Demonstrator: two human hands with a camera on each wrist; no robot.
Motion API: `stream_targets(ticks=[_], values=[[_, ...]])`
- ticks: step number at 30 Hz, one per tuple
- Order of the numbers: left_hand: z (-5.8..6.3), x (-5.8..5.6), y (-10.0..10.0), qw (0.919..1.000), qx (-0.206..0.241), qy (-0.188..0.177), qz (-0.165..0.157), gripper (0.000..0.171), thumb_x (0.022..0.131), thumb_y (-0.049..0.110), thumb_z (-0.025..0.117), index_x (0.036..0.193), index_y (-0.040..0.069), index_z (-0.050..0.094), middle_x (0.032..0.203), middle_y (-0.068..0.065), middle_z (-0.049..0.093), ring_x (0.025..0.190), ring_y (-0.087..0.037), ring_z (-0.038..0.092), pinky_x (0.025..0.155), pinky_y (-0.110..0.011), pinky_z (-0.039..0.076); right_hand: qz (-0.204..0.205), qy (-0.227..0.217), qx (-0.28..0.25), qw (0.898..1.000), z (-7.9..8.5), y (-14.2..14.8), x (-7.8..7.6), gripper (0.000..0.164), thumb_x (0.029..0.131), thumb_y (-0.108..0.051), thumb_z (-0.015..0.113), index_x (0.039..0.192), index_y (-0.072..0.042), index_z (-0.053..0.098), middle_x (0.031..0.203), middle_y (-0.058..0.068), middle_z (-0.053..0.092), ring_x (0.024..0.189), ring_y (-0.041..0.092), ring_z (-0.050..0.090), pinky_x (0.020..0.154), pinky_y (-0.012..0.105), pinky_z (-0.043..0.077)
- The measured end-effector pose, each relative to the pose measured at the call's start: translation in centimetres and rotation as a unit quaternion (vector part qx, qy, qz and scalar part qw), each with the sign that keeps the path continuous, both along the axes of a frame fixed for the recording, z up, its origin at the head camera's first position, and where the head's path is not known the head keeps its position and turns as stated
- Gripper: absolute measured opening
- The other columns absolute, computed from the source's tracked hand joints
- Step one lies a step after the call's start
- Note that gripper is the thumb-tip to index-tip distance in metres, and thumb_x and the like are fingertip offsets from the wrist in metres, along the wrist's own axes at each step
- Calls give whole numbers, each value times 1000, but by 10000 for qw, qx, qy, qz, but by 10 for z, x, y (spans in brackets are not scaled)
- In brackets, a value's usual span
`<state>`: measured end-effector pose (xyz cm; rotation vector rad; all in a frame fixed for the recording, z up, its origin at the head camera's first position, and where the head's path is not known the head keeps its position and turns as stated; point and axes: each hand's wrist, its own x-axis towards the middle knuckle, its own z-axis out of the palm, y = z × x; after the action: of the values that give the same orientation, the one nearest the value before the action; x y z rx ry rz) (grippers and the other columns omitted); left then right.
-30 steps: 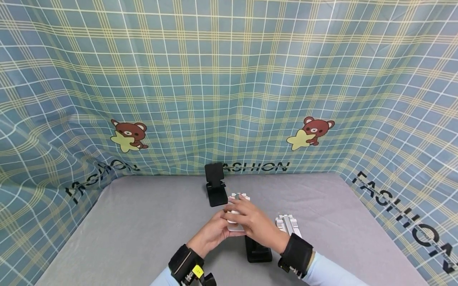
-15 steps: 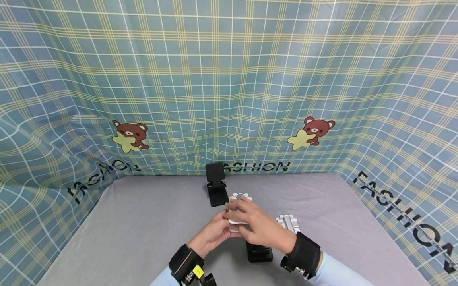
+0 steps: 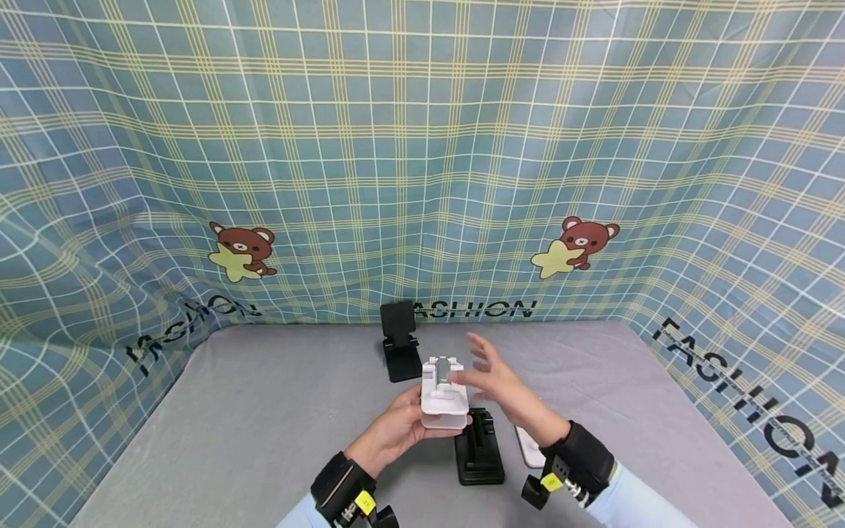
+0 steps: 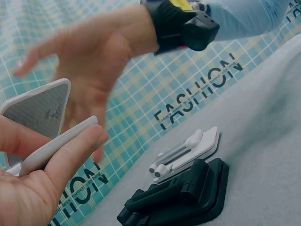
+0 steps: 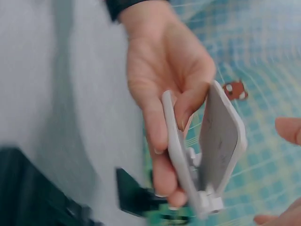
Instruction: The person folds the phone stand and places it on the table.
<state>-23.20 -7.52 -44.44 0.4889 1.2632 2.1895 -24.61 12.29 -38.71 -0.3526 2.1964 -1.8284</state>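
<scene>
My left hand [image 3: 394,433] holds a white folding phone stand [image 3: 445,402] above the table, thumb and fingers gripping one plate. In the right wrist view the stand's two plates [image 5: 220,134] spread apart in a narrow V from the hinge, the thumb between them. My right hand [image 3: 505,389] is at the stand's right side, its fingers extended and spread, holding nothing. It looks blurred in the left wrist view. Below the hands lies a folded black phone stand [image 3: 480,456]. Beside it is another white phone stand [image 4: 188,153], partly hidden by my right arm in the head view.
An unfolded black phone stand [image 3: 400,343] stands toward the back of the grey-covered table [image 3: 277,411]. Plaid curtain [image 3: 422,161] encloses the back and both sides.
My right hand has come off the white phone stand and moved right, its fingers spreading. The stand's upper face and the black stand below now show more. The left hand stays nearly in place.
</scene>
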Motion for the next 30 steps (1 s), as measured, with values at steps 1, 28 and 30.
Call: stream_targets(ticks=[1, 28, 30], values=[[0, 0, 0, 10000, -15, -20, 23, 65, 91, -8, 42, 150, 1, 14, 131, -19, 54, 109, -30, 63, 96, -46, 49, 11, -369, -263, 9990, -3, 2, -3, 85, 86, -28, 66, 152, -17, 13, 154, 23, 15, 137, 45, 27, 96, 60, 43], [7, -9, -11, 9955, -906, -40, 260, 50, 99, 12, 35, 145, -6, 27, 127, -24, 57, 103, -29, 65, 92, -51, 51, 587, -1119, -1232, 9843, -33, 16, -17, 70, 92, -11, 57, 147, 8, 19, 107, 2, 63, 87, 10, 65, 76, 30, 57], [8, -10, -13, 9943, -1019, -7, 308, 52, 102, 23, 35, 144, -5, 28, 126, -23, 58, 102, -28, 66, 90, -51, 52, 582, -1120, -1213, 9845, -33, 17, -17, 71, 92, -12, 58, 147, 8, 18, 111, 4, 62, 88, 10, 65, 77, 30, 57]])
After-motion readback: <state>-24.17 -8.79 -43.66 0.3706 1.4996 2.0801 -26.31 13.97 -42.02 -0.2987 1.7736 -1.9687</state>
